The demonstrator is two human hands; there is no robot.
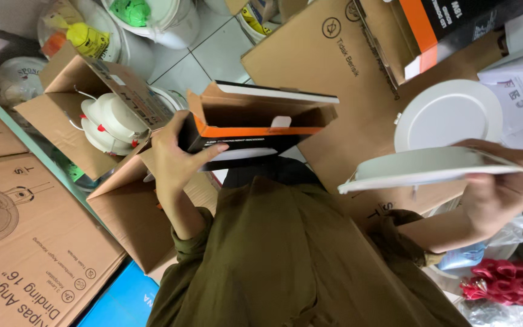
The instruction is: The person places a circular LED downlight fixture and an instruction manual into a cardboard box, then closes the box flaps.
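Round white flat panel lamp [431, 168] sits edge-on in the right hand [497, 191], fingers curled around its rim; left hand [174, 160] grips an open black-and-orange cardboard box [255, 124], thumb across its side, above brown cartons [122, 206]

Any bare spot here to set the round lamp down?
Only the tiled floor between the buckets and the big cardboard box. Elsewhere crowded. Left hand holds the small open box, right hand the round lamp.

surface: white tiled floor [213, 57] | on it: cardboard boxes [310, 54], white buckets [171, 24]
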